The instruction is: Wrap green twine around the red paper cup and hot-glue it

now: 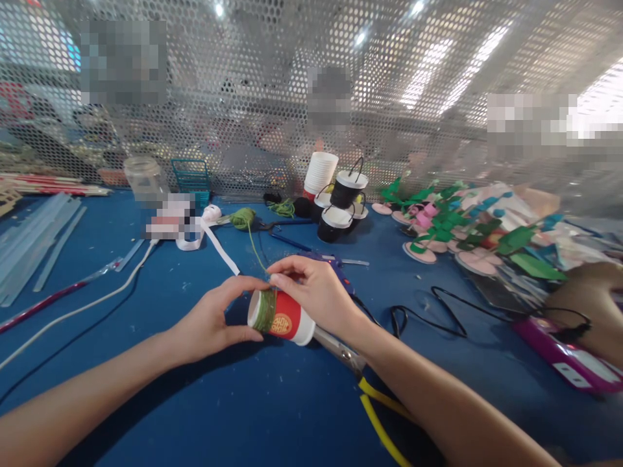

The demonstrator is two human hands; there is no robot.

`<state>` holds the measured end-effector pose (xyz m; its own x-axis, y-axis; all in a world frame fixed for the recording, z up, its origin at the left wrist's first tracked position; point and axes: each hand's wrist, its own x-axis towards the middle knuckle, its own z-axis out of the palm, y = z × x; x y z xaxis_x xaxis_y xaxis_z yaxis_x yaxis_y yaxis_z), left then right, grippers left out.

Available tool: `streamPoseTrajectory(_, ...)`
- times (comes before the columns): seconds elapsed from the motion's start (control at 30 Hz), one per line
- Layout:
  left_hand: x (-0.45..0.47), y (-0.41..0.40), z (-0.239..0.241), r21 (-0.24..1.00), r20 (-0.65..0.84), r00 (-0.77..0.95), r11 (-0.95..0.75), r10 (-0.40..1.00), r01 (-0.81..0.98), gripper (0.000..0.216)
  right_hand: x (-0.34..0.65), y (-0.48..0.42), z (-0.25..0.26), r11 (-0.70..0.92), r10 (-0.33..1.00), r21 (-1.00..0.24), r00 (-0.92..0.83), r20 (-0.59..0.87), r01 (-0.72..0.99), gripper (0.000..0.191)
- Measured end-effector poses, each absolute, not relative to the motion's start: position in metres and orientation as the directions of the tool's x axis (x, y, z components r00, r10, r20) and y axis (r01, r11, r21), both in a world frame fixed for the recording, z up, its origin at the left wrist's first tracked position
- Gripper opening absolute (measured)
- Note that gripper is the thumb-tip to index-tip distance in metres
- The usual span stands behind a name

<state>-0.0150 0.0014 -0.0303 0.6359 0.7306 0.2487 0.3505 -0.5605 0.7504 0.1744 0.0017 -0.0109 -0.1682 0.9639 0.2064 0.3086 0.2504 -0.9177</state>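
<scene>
A small red paper cup lies on its side between my hands, its base end wrapped in green twine. My left hand grips that base end with thumb and fingers. My right hand curls over the cup's top and pinches the green twine, which runs back across the table to a green ball of twine. Both hands hover just above the blue table.
Behind the cup lie a purple glue gun, black-wrapped cups, a stack of white cups and white ribbon. Pliers with yellow handles lie under my right forearm. Green and pink paper flowers, black cable, and another person's hand are at right.
</scene>
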Motion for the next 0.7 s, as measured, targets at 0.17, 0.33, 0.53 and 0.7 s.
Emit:
streamPoseTrajectory(0.17, -0.0150, 0.0019, -0.0290, 0.708, 0.268, 0.667, -0.612, 0.695, 0.352, 0.050, 0.1756, 0.0023, -0.0087, 0.250, 0.962, -0.905, -0.196, 0.191, 0.344, 0.010)
streamPoseTrajectory(0.33, -0.0148, 0.0011, -0.0277, 0.653, 0.304, 0.697, -0.675, 0.650, 0.344, 0.050, 0.1756, 0.0030, -0.0084, 0.246, 0.959, -0.898, -0.224, 0.172, 0.365, 0.010)
streamPoseTrajectory(0.53, -0.0142, -0.0018, -0.0253, 0.537, 0.379, 0.694, -0.756, 0.613, 0.375, 0.046, 0.1761, 0.0036, -0.0078, 0.232, 0.957, -0.903, -0.253, 0.144, 0.361, 0.010)
streamPoseTrajectory(0.7, -0.0142, -0.0022, -0.0261, 0.494, 0.387, 0.718, -0.787, 0.579, 0.369, 0.045, 0.1759, 0.0039, -0.0056, 0.219, 0.956, -0.907, -0.265, 0.125, 0.360, 0.009)
